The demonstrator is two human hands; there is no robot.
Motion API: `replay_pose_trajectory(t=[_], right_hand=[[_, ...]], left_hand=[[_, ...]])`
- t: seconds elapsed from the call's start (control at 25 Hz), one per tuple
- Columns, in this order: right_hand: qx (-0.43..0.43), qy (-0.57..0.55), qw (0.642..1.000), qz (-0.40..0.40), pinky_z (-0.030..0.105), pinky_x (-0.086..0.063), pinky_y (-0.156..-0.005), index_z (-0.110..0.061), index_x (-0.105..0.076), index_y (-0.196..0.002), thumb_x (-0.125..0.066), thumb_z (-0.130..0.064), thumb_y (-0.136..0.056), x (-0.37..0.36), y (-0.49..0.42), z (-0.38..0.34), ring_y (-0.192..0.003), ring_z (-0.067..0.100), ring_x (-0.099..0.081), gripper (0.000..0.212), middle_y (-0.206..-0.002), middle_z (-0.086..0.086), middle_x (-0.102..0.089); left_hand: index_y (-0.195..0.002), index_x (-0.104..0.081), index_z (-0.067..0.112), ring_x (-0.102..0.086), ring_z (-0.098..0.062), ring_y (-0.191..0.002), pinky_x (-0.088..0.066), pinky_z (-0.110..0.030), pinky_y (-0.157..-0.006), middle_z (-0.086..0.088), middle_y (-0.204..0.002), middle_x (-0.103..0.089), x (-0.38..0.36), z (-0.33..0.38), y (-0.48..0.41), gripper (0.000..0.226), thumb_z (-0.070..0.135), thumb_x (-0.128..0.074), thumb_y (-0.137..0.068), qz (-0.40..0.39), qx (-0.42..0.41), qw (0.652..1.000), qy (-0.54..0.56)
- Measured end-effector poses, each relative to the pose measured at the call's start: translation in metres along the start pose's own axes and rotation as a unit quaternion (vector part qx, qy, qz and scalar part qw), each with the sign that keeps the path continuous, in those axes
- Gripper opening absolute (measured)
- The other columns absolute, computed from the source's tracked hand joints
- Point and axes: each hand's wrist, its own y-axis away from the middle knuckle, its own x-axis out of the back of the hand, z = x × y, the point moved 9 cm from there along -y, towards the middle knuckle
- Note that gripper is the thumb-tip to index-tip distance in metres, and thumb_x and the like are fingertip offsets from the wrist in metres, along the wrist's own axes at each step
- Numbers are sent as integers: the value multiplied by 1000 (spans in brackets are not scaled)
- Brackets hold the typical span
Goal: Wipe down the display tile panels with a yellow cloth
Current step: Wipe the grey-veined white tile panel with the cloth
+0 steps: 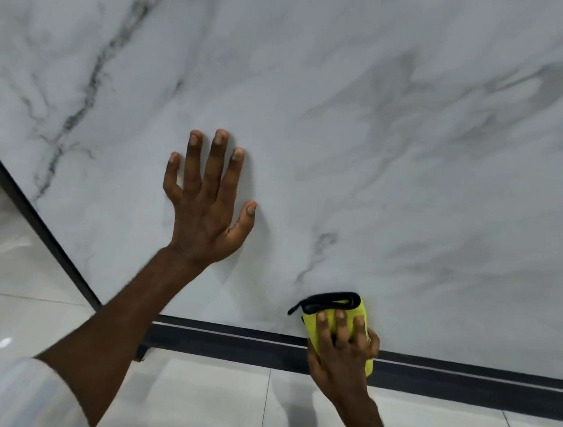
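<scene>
Pressing the yellow cloth [332,316] against the marbled tile panel [401,128] at 5 o'clock, just above the black bottom frame [233,344]. My right hand [342,353] lies over it, fingers nearly straight, pinning it flat. Black hem on the cloth's 12 o'clock edge. My left hand [204,212] is near centre, fingers spread and open, palm on the same panel, holding nothing. Glossy floor [192,408] at 6 o'clock.
</scene>
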Motion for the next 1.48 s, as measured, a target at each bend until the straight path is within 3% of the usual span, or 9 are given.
replay_pose_trajectory(t=[0.12, 0.28, 0.44, 0.6, 0.8, 1.04, 1.16, 1.28, 1.48], right_hand=[[-12, -44, 999, 15, 55, -35, -91, -31, -26, -155, -52, -47, -80, 28, -44, -15, -143, 35, -15, 81, -174, -3, -1], [11, -39, 991, 128, 59, -25, -107, -41, -23, -161, -57, -48, -86, 132, -171, -11, -152, 27, -13, 83, -168, -6, -17], [-18, -40, 963, 264, 62, -30, -105, -34, -35, -161, -61, -46, -89, 203, -248, 22, -151, 27, -28, 77, -163, -2, -37], [43, 18, 976, 213, 57, -31, -103, -36, -38, -160, -71, -43, -85, 164, -193, 21, -150, 27, -30, 82, -169, -7, -30], [21, 32, 984, 172, 58, -31, -100, -37, -33, -161, -73, -46, -82, 133, -170, 21, -149, 28, -28, 89, -167, -7, -30], [43, 30, 966, 253, 63, -36, -101, -37, -50, -154, -65, -53, -92, 257, -330, -22, -149, 26, -38, 65, -163, -3, -43], [36, 26, 963, 265, 60, -30, -103, -36, -46, -156, -56, -55, -94, 328, -439, -39, -151, 25, -32, 66, -166, -1, -39], [16, 46, 964, 262, 54, -28, -102, -35, -40, -159, -53, -59, -93, 371, -490, -27, -153, 23, -26, 71, -169, -1, -32], [-11, 74, 964, 254, 56, -32, -101, -30, -41, -159, -62, -52, -94, 307, -387, 2, -154, 28, -29, 72, -169, 2, -32]], left_hand=[[-158, -37, 15, -6, -30, -160, -16, -60, -116, -22, -166, -16, 25, 21, -35, 64, 38, -46, -100, 23, -16, 999, 20], [-160, -30, 11, -20, -37, -154, -28, -67, -111, -26, -164, -28, 21, 43, -85, 67, 44, -35, -102, 64, 28, 997, -39], [-161, -25, 13, -4, -23, -161, -24, -61, -117, -12, -173, -12, 11, 39, -75, 67, 48, -29, -103, 68, 32, 994, -81], [-162, -21, 16, 2, -21, -162, -15, -55, -121, 4, -175, 8, 12, 42, -80, 66, 49, -28, -105, 49, 26, 997, -59], [-162, -25, 16, -2, -21, -162, -12, -52, -122, -4, -175, -8, 12, 40, -79, 66, 48, -31, -105, 61, 46, 996, -55], [-162, -27, 19, -9, -24, -162, -9, -50, -123, 1, -175, -6, 15, 45, -80, 66, 42, -41, -102, 36, 52, 997, -32], [-158, -36, 20, -14, -25, -160, -18, -54, -118, 1, -175, -10, 27, 45, -82, 67, 37, -51, -95, -3, 62, 997, 36], [-150, -46, 21, -29, -28, -150, -30, -57, -111, -6, -170, -26, 77, 49, -147, 61, 35, -55, -92, 58, 30, 994, 87], [-160, -38, 17, -22, -27, -158, -24, -53, -117, -11, -171, -23, 109, 41, -284, 68, 41, -51, -98, 102, 23, 994, 25]])
